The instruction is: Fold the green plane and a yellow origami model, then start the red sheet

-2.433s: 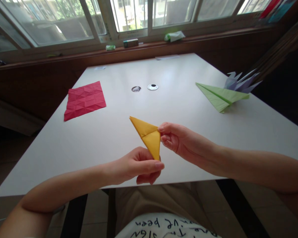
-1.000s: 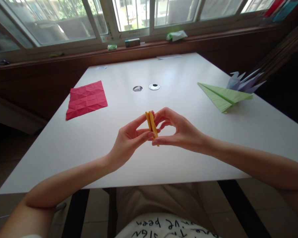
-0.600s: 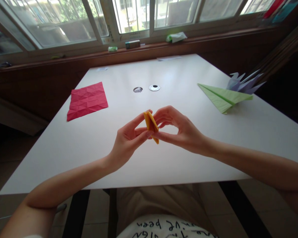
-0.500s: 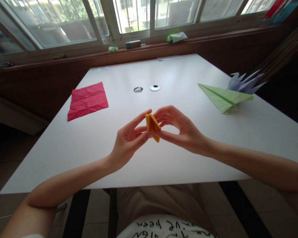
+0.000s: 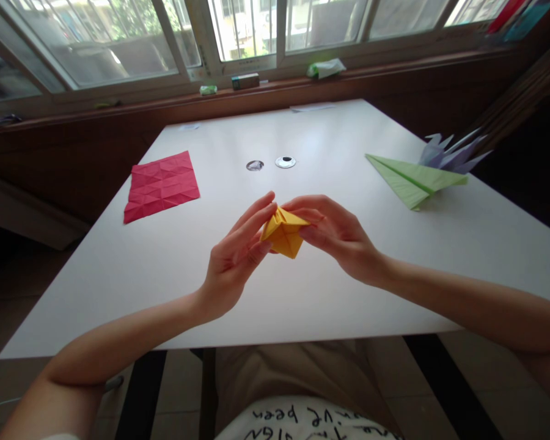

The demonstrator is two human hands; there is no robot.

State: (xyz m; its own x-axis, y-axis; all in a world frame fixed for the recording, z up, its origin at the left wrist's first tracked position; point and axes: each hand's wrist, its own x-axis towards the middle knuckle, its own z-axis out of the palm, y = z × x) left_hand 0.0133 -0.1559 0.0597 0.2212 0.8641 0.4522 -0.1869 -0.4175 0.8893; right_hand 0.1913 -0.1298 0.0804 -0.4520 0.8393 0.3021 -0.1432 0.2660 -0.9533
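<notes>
A folded yellow origami paper [image 5: 285, 235] is held in the air over the near half of the white table [image 5: 275, 305]. Its creased, diamond-like face is turned toward me. My left hand [image 5: 238, 253] grips its left edge, thumb in front and fingers behind and on top. At its right corner, my right hand [image 5: 341, 235] pinches the paper between thumb and fingers. Parts of the fingers behind the paper are hidden.
A creased red paper square [image 5: 162, 186] lies at the left. Two small round pieces, a greyish disc [image 5: 255, 165] and a black-and-white disc [image 5: 285, 162], lie farther back. On the right are a green paper plane [image 5: 415, 180] and pale purple folded paper [image 5: 456, 156].
The yellow paper has gone from narrow, upright flaps to a wider shape with a broad face showing. My hands have moved slightly apart, both still holding it.
</notes>
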